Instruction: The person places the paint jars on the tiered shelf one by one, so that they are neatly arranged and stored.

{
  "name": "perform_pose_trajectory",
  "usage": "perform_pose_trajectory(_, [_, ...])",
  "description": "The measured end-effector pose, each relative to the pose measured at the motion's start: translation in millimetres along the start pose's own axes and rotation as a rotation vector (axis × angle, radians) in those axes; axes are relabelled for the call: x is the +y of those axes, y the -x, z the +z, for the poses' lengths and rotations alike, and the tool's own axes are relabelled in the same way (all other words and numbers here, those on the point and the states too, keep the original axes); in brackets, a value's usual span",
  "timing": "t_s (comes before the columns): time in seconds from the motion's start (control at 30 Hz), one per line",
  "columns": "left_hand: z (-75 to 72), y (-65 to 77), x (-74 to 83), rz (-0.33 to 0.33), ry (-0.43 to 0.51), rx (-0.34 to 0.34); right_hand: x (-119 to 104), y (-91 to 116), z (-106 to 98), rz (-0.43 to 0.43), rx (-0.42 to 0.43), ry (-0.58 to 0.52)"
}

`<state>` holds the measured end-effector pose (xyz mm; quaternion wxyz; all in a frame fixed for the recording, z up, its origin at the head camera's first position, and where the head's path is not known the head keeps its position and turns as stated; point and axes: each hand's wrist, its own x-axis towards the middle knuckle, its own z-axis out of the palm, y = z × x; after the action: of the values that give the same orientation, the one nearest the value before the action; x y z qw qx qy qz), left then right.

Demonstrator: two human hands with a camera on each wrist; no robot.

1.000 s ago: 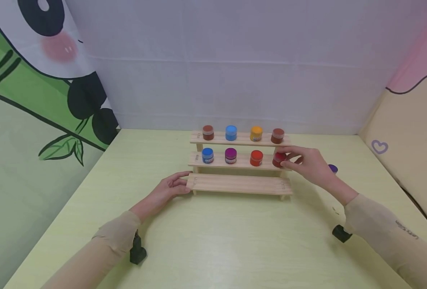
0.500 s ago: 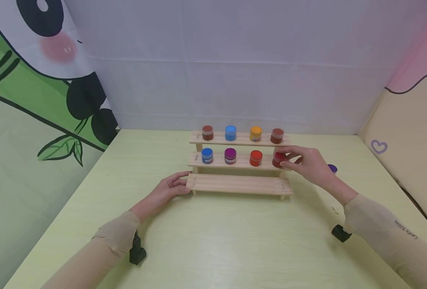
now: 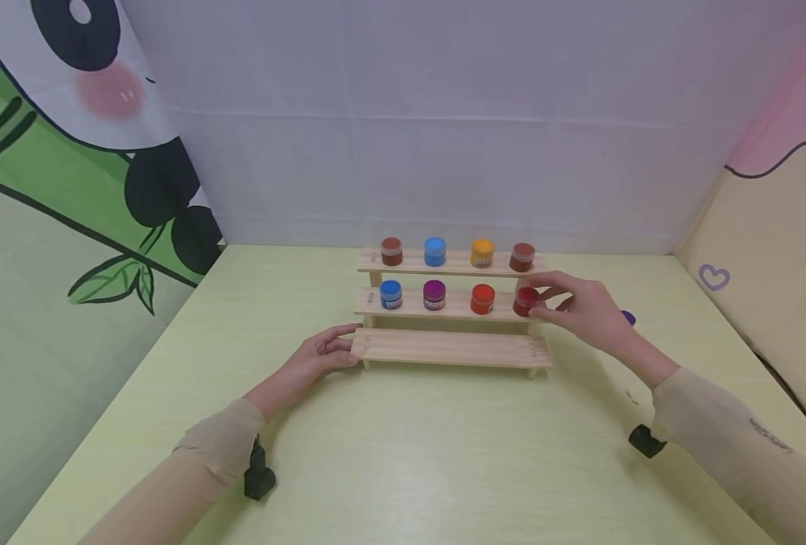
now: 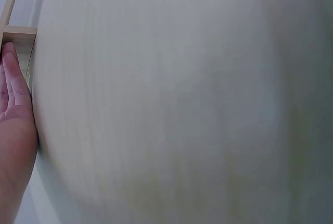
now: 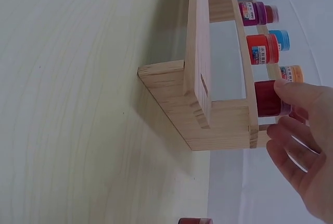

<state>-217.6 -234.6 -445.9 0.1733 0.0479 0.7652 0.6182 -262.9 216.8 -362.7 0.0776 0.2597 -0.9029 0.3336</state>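
Observation:
My right hand pinches a dark red paint jar at the right end of the middle shelf of a three-step wooden rack. Thumb and fingers cover part of the jar, which stands upright. At the rack's left end, my left hand holds the end of the lowest board; in the left wrist view its fingers reach up against the wood, tips partly hidden. Left of the held jar, the middle shelf carries a red jar, a purple jar and a blue jar.
On the top shelf stand a brown jar, a light blue jar, an orange jar and another brown jar. A purple round object lies partly behind my right hand. A pale cloth hangs behind the table.

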Motion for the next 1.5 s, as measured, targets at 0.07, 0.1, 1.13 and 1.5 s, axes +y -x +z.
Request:
perform_pose_trajectory(0.07, [0.3, 0.3, 0.7, -0.008, 0.006, 0.007, 1, 2, -2, -0.001, 0.008, 0.008])
perform_pose_trajectory(0.1, [0.4, 0.5, 0.8, -0.006, 0.004, 0.005, 2, 3, -3, -0.004, 0.016, 0.014])
perform_pose_trajectory(1.13, [1.8, 4.8, 6.4, -0.027, 0.01, -0.001, 36, 30, -42, 0.06, 0.148, 0.21])
perform_pose_trajectory(1.5, [2.9, 5.8, 7.9, -0.037, 0.013, 0.005, 61, 44, -49, 0.1, 0.199, 0.186])
